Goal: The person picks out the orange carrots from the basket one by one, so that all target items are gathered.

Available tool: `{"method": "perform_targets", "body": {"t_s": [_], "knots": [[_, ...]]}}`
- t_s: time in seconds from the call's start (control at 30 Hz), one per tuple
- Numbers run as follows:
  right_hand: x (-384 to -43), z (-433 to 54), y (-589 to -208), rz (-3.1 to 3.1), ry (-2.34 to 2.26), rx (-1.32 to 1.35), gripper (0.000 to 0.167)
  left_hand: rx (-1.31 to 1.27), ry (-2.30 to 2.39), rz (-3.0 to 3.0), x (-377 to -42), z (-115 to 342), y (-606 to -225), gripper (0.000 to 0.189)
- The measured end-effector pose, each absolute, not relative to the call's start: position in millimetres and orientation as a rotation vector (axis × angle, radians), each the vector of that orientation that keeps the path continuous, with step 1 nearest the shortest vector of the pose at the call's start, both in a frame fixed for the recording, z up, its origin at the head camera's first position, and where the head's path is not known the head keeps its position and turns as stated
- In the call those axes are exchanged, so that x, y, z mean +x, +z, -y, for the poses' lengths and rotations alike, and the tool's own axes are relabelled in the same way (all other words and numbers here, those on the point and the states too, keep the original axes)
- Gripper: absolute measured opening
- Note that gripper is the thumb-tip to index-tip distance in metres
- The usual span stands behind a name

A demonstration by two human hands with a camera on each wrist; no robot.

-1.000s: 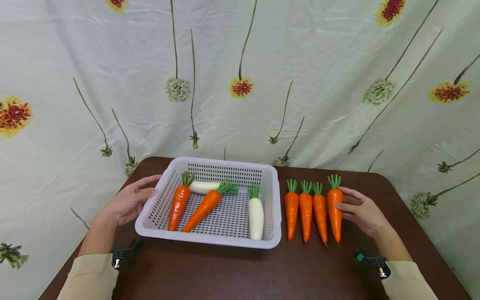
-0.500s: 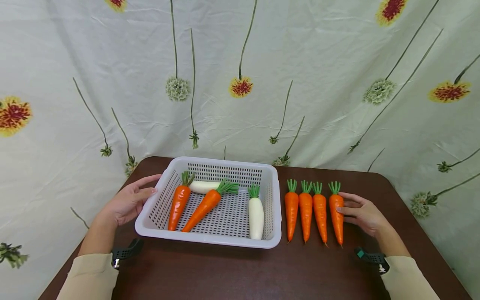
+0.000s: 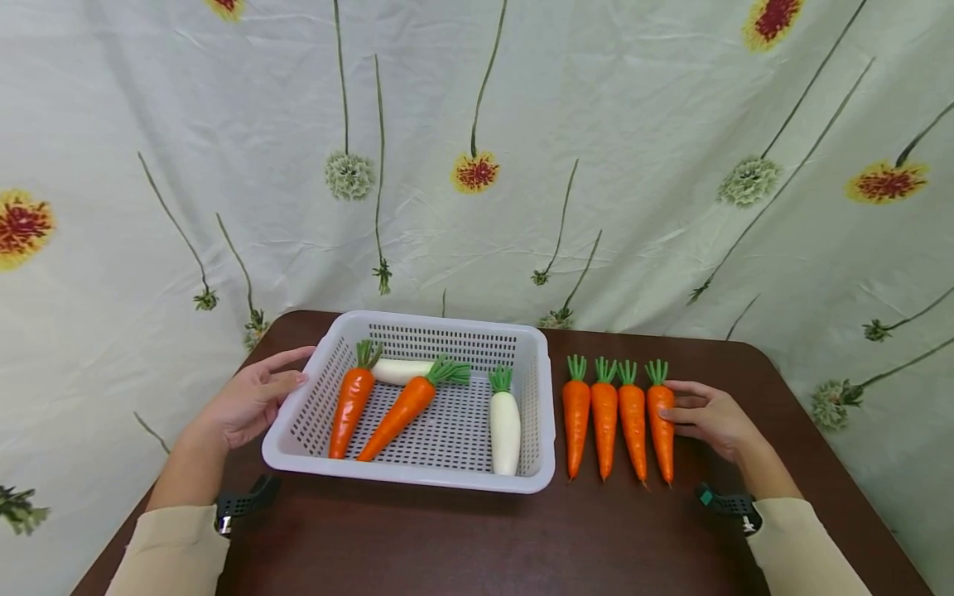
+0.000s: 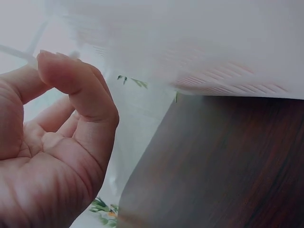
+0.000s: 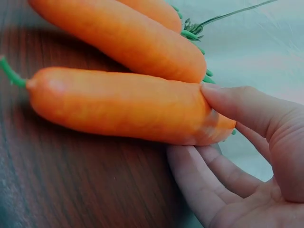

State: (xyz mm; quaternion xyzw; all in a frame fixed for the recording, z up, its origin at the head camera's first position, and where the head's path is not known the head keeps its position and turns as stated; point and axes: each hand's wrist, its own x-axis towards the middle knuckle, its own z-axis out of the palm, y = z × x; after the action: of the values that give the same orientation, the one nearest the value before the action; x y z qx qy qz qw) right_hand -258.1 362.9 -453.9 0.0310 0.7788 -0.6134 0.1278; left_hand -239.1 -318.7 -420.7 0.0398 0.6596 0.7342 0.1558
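My right hand (image 3: 710,420) pinches the carrot (image 3: 660,424) at the right end of a row, thumb on one side and fingers on the other. This carrot lies close to a neighbouring carrot (image 3: 633,418), leaves pointing away from me; the right wrist view shows its tip (image 5: 47,92) nearest the camera. Two more carrots, an inner one (image 3: 604,418) and an outer one (image 3: 576,418), continue the row leftward. At the left rim of a white perforated plastic basket (image 3: 406,472), my left hand (image 3: 249,404) has its loosely bent fingers and thumb touching the outer edge.
Inside the basket are two carrots, one on the left (image 3: 352,412) and one slanting (image 3: 398,418), plus a white radish (image 3: 505,430) and another radish (image 3: 398,372) behind them. A dark wooden table (image 3: 462,546) bears everything. Behind hangs a flowered cloth (image 3: 633,124).
The right hand has lowered the rightmost carrot toward the table and shifted it closer to the row. The left hand and basket hold their place; the head view has shifted slightly.
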Motion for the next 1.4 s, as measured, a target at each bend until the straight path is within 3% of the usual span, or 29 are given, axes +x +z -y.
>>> {"method": "perform_targets", "body": {"t_s": [1.4], "knots": [[-257.6,-359.4,-452.7,-2.303,-1.634,0.157,0.079,0.093,2.123,-1.875,-239.0,321.5,-426.1,0.052]]}}
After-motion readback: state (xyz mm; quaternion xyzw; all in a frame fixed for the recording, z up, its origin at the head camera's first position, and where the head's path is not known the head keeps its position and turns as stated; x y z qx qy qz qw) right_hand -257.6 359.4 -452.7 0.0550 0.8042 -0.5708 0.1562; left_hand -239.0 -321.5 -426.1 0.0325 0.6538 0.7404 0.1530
